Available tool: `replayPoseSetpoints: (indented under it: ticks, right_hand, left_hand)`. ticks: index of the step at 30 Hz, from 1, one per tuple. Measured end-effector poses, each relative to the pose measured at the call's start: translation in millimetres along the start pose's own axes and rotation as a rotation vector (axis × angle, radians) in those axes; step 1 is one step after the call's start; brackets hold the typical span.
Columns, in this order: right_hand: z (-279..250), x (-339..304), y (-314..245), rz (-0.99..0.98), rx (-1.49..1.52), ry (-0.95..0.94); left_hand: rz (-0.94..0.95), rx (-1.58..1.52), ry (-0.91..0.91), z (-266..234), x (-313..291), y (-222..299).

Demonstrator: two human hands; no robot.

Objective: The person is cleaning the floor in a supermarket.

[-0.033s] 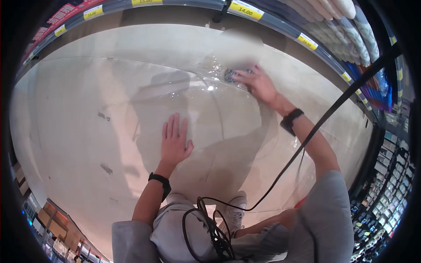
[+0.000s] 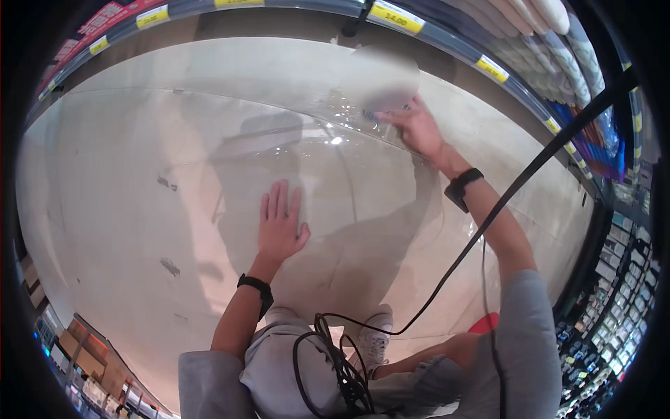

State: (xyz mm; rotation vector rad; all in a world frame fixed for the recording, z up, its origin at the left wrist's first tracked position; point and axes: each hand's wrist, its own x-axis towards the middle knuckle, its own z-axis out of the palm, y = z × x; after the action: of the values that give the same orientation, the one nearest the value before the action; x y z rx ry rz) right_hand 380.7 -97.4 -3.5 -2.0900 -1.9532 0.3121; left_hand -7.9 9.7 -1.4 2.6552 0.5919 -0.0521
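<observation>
My right hand (image 2: 417, 130) reaches forward to the wet floor, its fingers bent over a small dark, speckled scrubber (image 2: 370, 114). A blurred patch hides part of the scrubber, so its exact kind is unclear. Shiny water with bubbles (image 2: 338, 127) lies on the floor beside it. Nearer to me, my left hand (image 2: 280, 229) rests flat on the pale floor (image 2: 125, 230), fingers stretched out and holding nothing.
Shelf edges with yellow price tags (image 2: 396, 17) curve along the far side. Folded textiles (image 2: 537, 49) fill the right shelf. A black cable (image 2: 447, 269) crosses my right arm and coils over my lap. A red object (image 2: 485, 323) shows by my right leg.
My right hand has shifted slightly up and to the right over the wet patch, with the scrubber. My left hand stays in nearly the same place.
</observation>
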Motion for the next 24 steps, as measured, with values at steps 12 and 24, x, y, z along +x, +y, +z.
replayPoseSetpoints:
  ticks: [12,24]
  right_hand:
    - [86,115,-152,0.048,0.244,0.276]
    - [22,-91,-57,0.439,-0.13,0.128]
  left_hand:
    - [0.007,-0.022,0.024,5,6,6]
    - [0.005,-0.171,0.063,2,4,-5]
